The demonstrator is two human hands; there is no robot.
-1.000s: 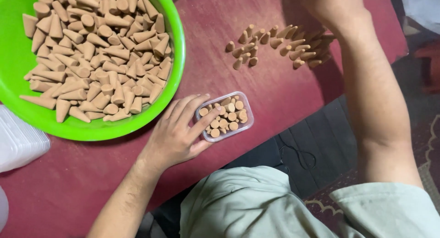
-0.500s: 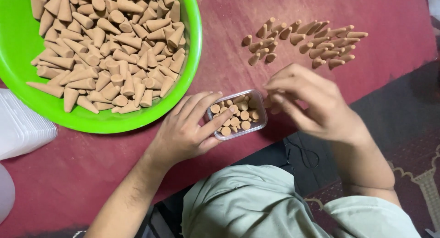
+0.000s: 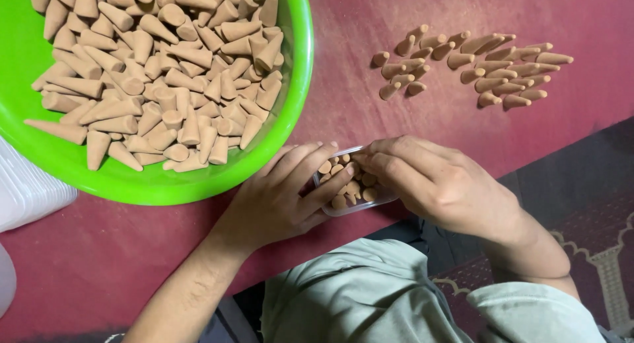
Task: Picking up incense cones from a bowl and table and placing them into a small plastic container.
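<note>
Packing the small clear box point(image 3: 353, 184) looks well under way, judging by how it sits now: it stands at the near edge of the dark red table point(image 3: 370, 26), and the tan cones point(image 3: 343, 184) inside it stand tightly on end, filling most of the space that shows. How many are in it I cannot count, since both hands cover part of the box; about eight or nine round bases are visible between the fingers.

The left hand point(image 3: 277, 201) rests flat against the box's left side, its fingers loosely spread and laid over the rim, steadying the box rather than gripping anything. The right hand point(image 3: 439, 181) comes in from the right with its fingers drawn together and the tips pressed down among the cones at the box's far side. Whether a cone is pinched between those fingertips I cannot tell, as the knuckles hide them.

What is left appears plentiful. One green bowl point(image 3: 300, 72) stands just beside the left hand, heaped with loose cones point(image 3: 165, 72), well over a hundred and too many to count exactly. One small group of cones point(image 3: 469, 65) lies on the table, apart from the box, about twenty-five pieces on their sides in rough rows. A stack of clear lids or trays point(image 3: 26, 191) shows at the left edge.
</note>
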